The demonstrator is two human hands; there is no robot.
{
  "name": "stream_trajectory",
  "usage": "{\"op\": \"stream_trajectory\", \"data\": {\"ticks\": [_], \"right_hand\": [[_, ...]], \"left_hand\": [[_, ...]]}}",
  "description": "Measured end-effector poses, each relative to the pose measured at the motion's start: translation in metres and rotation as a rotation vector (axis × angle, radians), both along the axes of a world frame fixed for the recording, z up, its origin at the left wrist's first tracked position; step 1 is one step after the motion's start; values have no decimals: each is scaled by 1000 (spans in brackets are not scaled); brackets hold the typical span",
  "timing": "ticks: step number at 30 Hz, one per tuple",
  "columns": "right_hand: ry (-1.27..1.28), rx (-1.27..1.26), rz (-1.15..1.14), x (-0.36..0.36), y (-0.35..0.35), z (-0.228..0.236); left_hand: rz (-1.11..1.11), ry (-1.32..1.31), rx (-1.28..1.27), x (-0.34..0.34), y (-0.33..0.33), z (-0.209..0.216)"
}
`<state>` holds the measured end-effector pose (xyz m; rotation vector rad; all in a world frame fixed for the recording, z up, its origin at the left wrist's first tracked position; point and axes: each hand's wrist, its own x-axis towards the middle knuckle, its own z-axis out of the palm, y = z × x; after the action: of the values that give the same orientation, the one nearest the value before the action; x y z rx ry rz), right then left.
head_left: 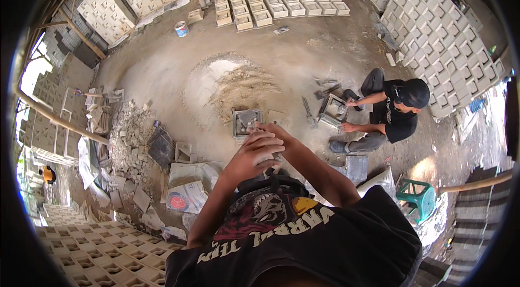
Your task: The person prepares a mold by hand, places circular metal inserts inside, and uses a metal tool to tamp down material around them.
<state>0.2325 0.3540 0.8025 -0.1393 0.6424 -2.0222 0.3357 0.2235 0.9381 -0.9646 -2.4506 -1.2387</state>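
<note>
My left hand [253, 152] is closed, its fingers curled around something mostly hidden; a greyish bit shows by the fingertips. My right hand [270, 130] is against it, on the far side, with its fingers bent and partly covered. What it holds cannot be made out. Just beyond both hands, a square grey mould [236, 126] lies on the ground. A flat grey piece [248, 118], perhaps a trowel blade, is over the mould's inside, close to my right fingertips. Beyond the mould spreads a pile of sandy mix [242, 91] with pale powder [219, 67].
At the right a co-worker [401, 105] crouches, hands at another mould [331, 109], with tools [310, 113] alongside. Rows of cast blocks [295, 10] lie far ahead. Rubble [130, 141] and sacks [187, 199] are at left, a green stool [416, 199] at right. Block stacks line the sides.
</note>
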Motion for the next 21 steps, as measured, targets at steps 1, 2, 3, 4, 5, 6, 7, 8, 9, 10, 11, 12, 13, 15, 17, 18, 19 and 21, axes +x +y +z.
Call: {"op": "stream_trajectory", "data": {"ticks": [1, 2, 3, 4, 5, 6, 7, 8, 9, 10, 11, 12, 13, 15, 17, 18, 19, 21], "right_hand": [[-253, 28, 78, -17, 0, -7], [-192, 267, -114, -8, -6, 22], [-194, 281, -112, -14, 3, 19], [-196, 297, -115, -20, 16, 16], [-200, 309, -111, -22, 23, 15], [-147, 362, -110, -22, 23, 31], [-127, 381, -71, -18, 26, 38], [-93, 398, -37, -19, 32, 44], [-62, 419, -8, -19, 38, 49], [-34, 408, 21, -21, 40, 56], [-11, 415, 34, -21, 41, 62], [12, 424, 50, -21, 40, 68], [35, 432, 66, -23, 37, 73], [90, 437, 97, -28, 30, 78], [140, 449, 130, -34, 19, 84], [163, 457, 147, -38, 13, 87], [185, 464, 162, -43, 5, 89], [230, 469, 174, -56, -10, 90]], "left_hand": [[59, 14, 26, -4, 5, 3], [140, 9, 48, -1, 0, -2], [211, -16, 91, -2, 0, -5], [277, -40, 135, -4, -3, -10], [350, -66, 174, -2, -6, -14], [440, -78, 231, -3, -13, -21], [527, -88, 290, -4, -21, -30], [610, -84, 352, -12, -28, -37], [673, -165, 474, -21, -33, -45], [735, -245, 597, -32, -39, -54], [792, -331, 723, -42, -44, -61], [798, -375, 746, -53, -49, -67], [820, -450, 783, -63, -56, -70], [850, -613, 861, -84, -64, -75], [824, -729, 975, -103, -70, -72], [811, -760, 1039, -113, -70, -69], [796, -792, 1101, -123, -77, -69], [757, -813, 1113, -141, -100, -78]]}}
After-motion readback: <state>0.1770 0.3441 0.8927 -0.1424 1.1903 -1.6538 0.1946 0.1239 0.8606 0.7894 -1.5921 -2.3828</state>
